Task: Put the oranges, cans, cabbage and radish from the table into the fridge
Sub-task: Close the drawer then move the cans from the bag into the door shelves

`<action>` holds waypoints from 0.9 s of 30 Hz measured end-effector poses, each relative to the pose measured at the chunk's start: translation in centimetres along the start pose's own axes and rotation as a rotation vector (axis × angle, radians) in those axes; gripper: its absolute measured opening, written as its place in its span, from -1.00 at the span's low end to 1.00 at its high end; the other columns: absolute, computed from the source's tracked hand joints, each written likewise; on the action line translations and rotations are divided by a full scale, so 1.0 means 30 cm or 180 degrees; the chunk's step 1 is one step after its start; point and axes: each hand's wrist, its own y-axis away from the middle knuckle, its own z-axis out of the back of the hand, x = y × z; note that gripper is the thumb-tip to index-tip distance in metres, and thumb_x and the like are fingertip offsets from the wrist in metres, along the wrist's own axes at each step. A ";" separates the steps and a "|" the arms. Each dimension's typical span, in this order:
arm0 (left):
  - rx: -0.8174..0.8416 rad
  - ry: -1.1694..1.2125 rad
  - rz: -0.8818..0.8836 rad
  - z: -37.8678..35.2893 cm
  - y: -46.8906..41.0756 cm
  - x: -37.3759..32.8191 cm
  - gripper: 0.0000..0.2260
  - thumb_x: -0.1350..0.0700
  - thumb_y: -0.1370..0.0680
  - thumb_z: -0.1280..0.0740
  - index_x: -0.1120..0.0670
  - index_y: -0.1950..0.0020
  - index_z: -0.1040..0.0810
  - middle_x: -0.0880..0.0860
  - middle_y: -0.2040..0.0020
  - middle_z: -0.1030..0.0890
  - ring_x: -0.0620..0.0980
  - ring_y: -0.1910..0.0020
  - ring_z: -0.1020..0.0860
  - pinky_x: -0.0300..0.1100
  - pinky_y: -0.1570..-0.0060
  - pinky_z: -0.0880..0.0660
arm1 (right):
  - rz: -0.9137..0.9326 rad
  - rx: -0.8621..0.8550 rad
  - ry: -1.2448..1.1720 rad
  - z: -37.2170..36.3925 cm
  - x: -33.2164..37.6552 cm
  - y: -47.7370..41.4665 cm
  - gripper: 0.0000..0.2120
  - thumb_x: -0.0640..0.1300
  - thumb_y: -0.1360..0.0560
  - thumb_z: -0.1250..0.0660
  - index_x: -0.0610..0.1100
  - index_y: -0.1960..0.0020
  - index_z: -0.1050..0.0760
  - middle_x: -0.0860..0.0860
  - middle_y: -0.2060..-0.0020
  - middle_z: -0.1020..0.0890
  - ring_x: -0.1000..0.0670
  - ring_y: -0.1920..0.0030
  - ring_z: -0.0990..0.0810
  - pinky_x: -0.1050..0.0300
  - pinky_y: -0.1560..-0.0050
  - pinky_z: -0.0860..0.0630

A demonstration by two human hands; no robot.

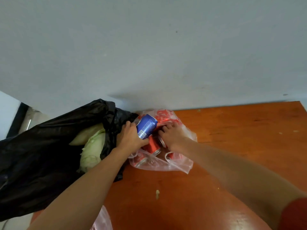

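The left hand [131, 136] wraps its fingers around a blue can [147, 128] in the middle of the frame. The right hand [172, 136] digs into the clear bag [176, 165], fingers curled on red cans [152, 145]. The cabbage [91, 151] sits in the black bag [41, 155] at the left. No fridge shows, so most work looks left.

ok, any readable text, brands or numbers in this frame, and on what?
Nothing can be read.
Blue can in the left hand: pale printing and a barcode patch, too blurred.
Red cans in the clear bag: no legible lettering.
Black bag, table: no text.
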 end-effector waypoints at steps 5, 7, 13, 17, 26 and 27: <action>0.0055 -0.0085 0.0036 -0.018 0.005 0.009 -0.38 -0.16 -0.29 -0.47 0.13 -0.21 -0.39 0.09 -0.15 -0.40 0.10 -0.14 -0.42 -0.05 0.08 -0.38 | -0.0023 -0.0101 0.0100 -0.014 0.010 -0.011 -0.55 -0.03 -0.49 -0.27 -0.09 -0.35 -0.36 -0.05 -0.31 -0.48 -0.13 -0.32 -0.39 -0.09 -0.32 -0.19; 0.0057 -0.0121 -0.0025 -0.019 0.010 0.015 -0.38 -0.16 -0.29 -0.48 0.11 -0.21 -0.39 0.08 -0.15 -0.40 0.09 -0.15 -0.41 -0.04 0.06 -0.40 | 0.0008 -0.0288 -0.0080 -0.031 -0.011 0.029 -0.44 0.08 -0.39 -0.36 -0.06 -0.33 -0.33 -0.01 -0.28 -0.48 -0.09 -0.29 -0.42 -0.08 -0.25 -0.25; -0.0010 -0.0614 -0.0586 -0.003 0.055 0.004 -0.31 -0.14 -0.28 -0.49 0.08 -0.32 -0.38 0.04 -0.25 -0.36 0.07 -0.24 -0.34 -0.05 -0.10 -0.40 | -0.0423 -0.0944 -0.0590 -0.035 -0.075 0.221 -0.24 0.39 -0.26 -0.37 -0.07 -0.25 -0.30 0.05 -0.15 -0.58 0.00 -0.14 -0.55 0.00 -0.15 -0.31; -0.0219 -0.0893 -0.1131 0.032 0.105 -0.041 -0.22 -0.20 -0.26 -0.45 0.04 -0.40 -0.32 0.03 -0.38 -0.33 0.06 -0.41 -0.24 -0.02 -0.34 -0.24 | -0.0938 -0.1184 -0.1505 0.033 -0.069 0.372 -0.12 0.49 -0.20 -0.38 -0.04 -0.30 -0.28 0.07 -0.09 -0.60 0.00 -0.05 -0.60 0.11 -0.06 -0.47; -0.0156 -0.0600 -0.1928 0.243 0.292 -0.308 -0.41 -0.07 -0.31 -0.45 0.08 -0.28 -0.39 0.07 -0.16 -0.51 0.11 -0.09 -0.52 -0.06 -0.05 -0.43 | -0.1892 -0.2215 -0.2083 0.095 -0.083 0.777 -0.35 0.22 -0.24 -0.51 -0.03 -0.19 -0.37 0.08 0.02 -0.62 -0.02 0.06 -0.63 0.16 0.15 -0.45; -0.0177 -0.0526 -0.2090 0.261 0.325 -0.348 -0.42 -0.06 -0.31 -0.45 0.09 -0.27 -0.40 0.08 -0.14 -0.51 0.12 -0.06 -0.53 -0.05 -0.03 -0.45 | -0.1984 -0.2291 -0.2055 0.095 -0.085 0.834 -0.36 0.21 -0.25 -0.51 -0.02 -0.20 -0.37 0.08 0.00 -0.62 -0.02 0.05 -0.62 0.15 0.13 -0.48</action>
